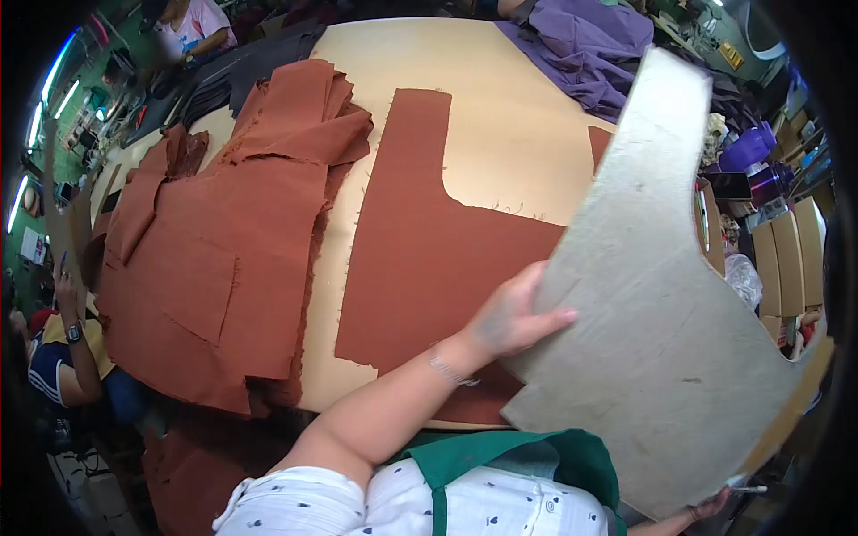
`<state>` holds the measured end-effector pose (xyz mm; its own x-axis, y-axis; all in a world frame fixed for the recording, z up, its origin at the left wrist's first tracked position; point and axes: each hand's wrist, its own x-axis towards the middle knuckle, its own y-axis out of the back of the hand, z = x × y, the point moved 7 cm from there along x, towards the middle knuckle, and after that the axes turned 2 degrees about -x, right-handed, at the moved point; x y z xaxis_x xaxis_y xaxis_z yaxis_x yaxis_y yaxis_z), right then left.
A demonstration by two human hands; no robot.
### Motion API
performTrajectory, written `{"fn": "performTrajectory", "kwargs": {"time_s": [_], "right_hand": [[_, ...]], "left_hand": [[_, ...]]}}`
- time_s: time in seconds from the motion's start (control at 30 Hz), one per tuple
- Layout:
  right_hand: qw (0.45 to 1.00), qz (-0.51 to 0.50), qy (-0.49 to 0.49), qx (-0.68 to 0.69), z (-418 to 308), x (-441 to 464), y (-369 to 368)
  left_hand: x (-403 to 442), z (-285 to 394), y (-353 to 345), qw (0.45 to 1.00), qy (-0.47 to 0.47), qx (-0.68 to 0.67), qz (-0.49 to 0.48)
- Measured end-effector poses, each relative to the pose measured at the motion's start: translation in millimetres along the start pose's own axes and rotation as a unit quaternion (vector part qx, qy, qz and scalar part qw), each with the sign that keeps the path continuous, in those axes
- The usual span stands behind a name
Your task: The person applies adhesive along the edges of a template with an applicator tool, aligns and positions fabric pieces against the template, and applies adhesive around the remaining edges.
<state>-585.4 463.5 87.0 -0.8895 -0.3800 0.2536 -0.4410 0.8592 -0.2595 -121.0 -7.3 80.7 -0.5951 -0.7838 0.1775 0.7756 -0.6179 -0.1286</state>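
Note:
A large grey pattern board (643,268) is held up at the right, tilted over the table's front edge. My left hand (518,317) grips its left edge, thumb on the near face and fingers behind. My right hand (710,507) is at the board's lower right corner, with a thin whitish tool beside its fingers; how it holds them is unclear. Left of the board, a rust-brown cloth piece (402,250) lies flat on the pale table (357,54), partly hidden by my forearm and the board.
Stacked rust-brown cloth (206,241) covers the table's left part. Purple cloth (581,54) lies at the back right, dark cloth (259,67) at the back left. One person (197,27) is at the far left, another (76,357) at the left edge. Cardboard boxes (786,259) stand right.

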Motion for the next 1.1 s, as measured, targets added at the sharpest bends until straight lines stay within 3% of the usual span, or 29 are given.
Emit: {"fn": "performTrajectory", "kwargs": {"time_s": [0.07,0.17,0.23,0.3,0.33,0.37,0.47,0.57,0.73,0.87,1.0,1.1], "right_hand": [[0.991,-0.118,-0.057,-0.013,22,-7,-54],[0.943,-0.248,-0.129,-0.180,55,-32,-184],[0.888,-0.326,-0.173,-0.274,82,-44,-250],[0.810,-0.391,-0.196,-0.390,102,-52,-296],[0.839,-0.366,-0.199,-0.349,124,-54,-301],[0.811,-0.360,-0.238,-0.395,142,-55,-294],[0.815,-0.352,-0.274,-0.369,140,-59,-311],[0.804,-0.353,-0.303,-0.370,143,-56,-312],[0.813,-0.344,-0.311,-0.350,145,-55,-309],[0.856,-0.310,-0.299,-0.286,125,-51,-331],[0.848,-0.338,-0.268,-0.307,128,-38,-349],[0.838,-0.327,-0.300,-0.318,147,-40,-350]], "left_hand": [[-32,3,34,0.996,0.042,-0.062,0.043],[-81,13,98,0.985,0.055,-0.018,0.165],[-106,15,129,0.967,0.080,0.042,0.239],[-122,7,147,0.956,0.133,0.076,0.250],[-127,2,152,0.941,0.180,0.171,0.232],[-129,-2,155,0.914,0.223,0.265,0.212],[-128,-4,153,0.890,0.238,0.310,0.234],[-126,-6,154,0.890,0.237,0.308,0.240],[-128,-9,151,0.921,0.221,0.172,0.272],[-139,-13,155,0.928,0.193,0.062,0.313],[-134,-9,161,0.924,0.190,0.065,0.325],[-135,-13,166,0.913,0.234,0.126,0.309]]}}
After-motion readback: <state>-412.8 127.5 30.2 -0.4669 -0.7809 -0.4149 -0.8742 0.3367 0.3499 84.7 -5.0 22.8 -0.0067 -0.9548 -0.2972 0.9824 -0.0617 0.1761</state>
